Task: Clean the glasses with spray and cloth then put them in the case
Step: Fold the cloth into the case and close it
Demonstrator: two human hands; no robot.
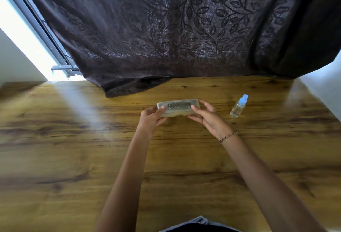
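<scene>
The dark curtain, patterned with leaves, hangs well beyond my fingers and spills its hem onto the far edge of the wooden tabletop. That tabletop spreads out under both my bare forearms. Far off to the left of my left fingers, a bright window with a grey frame throws a pale streak of light across the wood.

Between my two sets of fingers sits the case, long, pale and closed, lying crosswise in front of me. My left fingers curl round its left end with the thumb on top. My right fingers grip its right end the same way, thumb over the lid and the others wrapped beneath. A dark shape shows through the cloudy lid, perhaps the glasses, though the blur keeps me from being sure.

Just to the right of my right fingers, apart from them, a small clear spray bottle with a pale blue cap stands on the tabletop. A thin beaded bracelet circles my right wrist, behind those fingers.
</scene>
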